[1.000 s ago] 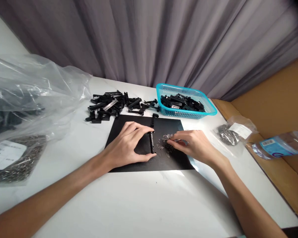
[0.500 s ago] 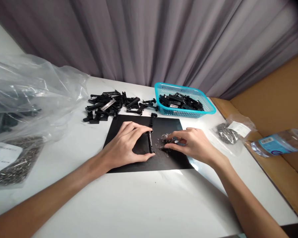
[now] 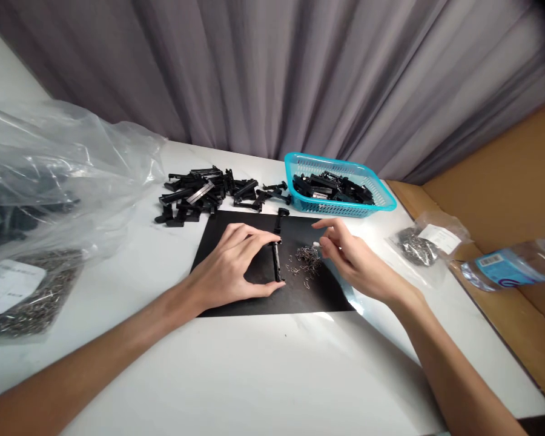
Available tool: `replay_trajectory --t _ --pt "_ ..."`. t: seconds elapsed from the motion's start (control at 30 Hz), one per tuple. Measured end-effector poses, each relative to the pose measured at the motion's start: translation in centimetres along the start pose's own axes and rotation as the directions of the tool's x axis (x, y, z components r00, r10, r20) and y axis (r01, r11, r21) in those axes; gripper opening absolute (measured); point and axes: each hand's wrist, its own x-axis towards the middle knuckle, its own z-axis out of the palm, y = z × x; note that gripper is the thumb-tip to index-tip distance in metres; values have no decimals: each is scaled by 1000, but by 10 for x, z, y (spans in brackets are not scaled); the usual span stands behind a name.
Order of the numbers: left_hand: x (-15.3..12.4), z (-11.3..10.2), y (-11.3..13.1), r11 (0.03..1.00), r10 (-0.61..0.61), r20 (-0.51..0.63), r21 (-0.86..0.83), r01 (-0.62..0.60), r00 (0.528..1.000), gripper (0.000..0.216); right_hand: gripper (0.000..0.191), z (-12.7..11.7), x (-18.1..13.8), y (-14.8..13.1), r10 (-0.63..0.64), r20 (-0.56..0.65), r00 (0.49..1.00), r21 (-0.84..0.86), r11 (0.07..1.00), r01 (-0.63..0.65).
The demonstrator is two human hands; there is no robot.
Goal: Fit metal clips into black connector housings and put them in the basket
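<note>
The left hand (image 3: 229,266) grips a thin black bar (image 3: 277,264). The right hand (image 3: 350,261), fingers narrow (holding something? unclear), hovers over silver clips (image 3: 305,261). The bag label (image 3: 9,283) is too blurry to read.

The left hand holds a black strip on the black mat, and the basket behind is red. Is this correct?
No. The head view shows the basket is turquoise, not red; the left hand holds the black strip on the black mat.

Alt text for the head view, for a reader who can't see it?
The left hand grips a black strip on a black mat; the right hand hovers beside a small heap of metal clips. Behind lie loose black parts and a blue basket.
</note>
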Motion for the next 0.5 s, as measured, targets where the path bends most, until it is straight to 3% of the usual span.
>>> replay_trajectory --t 0.13,0.37,0.5 --pt "0 0 0 1000 3 0 9 -3 1000 60 18 5 0 -3 -57 2 998 156 986 56" --pt "0 0 1 1000 -19 -4 19 19 1000 61 21 1 -4 -13 -41 166 985 345 938 -19" --pt "1 -2 2 999 -36 -12 10 36 999 60 52 2 -5 -16 -186 156 970 452 887 97"
